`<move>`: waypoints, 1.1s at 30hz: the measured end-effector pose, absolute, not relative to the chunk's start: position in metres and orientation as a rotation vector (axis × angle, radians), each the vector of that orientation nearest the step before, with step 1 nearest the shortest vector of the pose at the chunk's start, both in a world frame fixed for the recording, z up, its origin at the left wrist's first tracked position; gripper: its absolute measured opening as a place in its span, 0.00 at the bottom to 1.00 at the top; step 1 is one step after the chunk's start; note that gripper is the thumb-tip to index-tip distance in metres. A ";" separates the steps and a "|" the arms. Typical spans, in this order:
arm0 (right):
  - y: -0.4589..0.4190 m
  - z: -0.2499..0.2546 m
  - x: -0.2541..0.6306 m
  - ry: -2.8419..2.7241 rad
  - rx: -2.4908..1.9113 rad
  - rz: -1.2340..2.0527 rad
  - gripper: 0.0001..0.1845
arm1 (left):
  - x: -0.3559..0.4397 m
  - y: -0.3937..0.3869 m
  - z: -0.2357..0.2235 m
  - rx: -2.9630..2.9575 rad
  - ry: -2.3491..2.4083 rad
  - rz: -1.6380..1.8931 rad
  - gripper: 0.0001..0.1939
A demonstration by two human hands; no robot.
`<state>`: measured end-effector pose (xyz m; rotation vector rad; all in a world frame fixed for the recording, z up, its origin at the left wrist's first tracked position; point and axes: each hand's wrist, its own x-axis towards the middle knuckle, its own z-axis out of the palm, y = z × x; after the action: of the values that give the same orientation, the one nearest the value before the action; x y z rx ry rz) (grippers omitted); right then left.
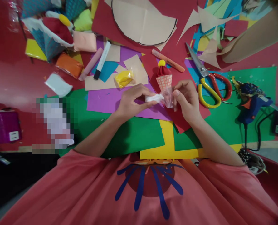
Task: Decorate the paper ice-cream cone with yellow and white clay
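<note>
Between the thumb and fingers of my left hand (134, 100) is a small packet of white clay (154, 98). Clear plastic wrapping (168, 97) stretches from the clay to my right hand (187, 99), whose fingers pinch its other end. Just beyond the wrapping stands or lies a small paper cone (164, 82) with a checked pattern, a red filling and a yellow ball on top. Its lower tip is hidden behind the wrapping. A yellow clay packet (124, 78) lies past my left hand.
Scissors (205, 75) with red and yellow handles lie right of my right hand. A blue glue gun (251, 106) with a cord is farther right. Markers (102, 60), several clay packets (85, 41), a larger blue cone (46, 40) and paper scraps (210, 20) cover the far side.
</note>
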<state>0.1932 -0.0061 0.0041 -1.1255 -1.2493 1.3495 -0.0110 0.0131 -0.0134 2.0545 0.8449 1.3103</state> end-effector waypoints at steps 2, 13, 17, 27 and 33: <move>-0.007 0.004 0.193 -1.267 -1.125 1.328 0.19 | -0.011 0.014 -0.014 2.068 0.848 1.351 0.07; -0.010 0.008 0.189 -1.366 -1.225 1.287 0.18 | -0.008 0.011 -0.009 2.047 1.003 1.237 0.10; -0.008 0.009 0.190 -1.350 -1.218 1.334 0.19 | -0.008 0.008 -0.006 1.917 1.083 1.139 0.11; -0.002 0.005 0.202 -1.234 -1.155 1.401 0.16 | -0.011 0.011 -0.008 1.706 1.068 1.076 0.16; -0.006 0.009 0.200 -1.297 -1.203 1.380 0.19 | -0.014 0.011 -0.007 1.696 1.202 1.115 0.18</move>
<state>0.1997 -0.0061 0.0087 -1.2031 -1.2966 1.3795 -0.0144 0.0115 -0.0065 1.6963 1.2023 1.1147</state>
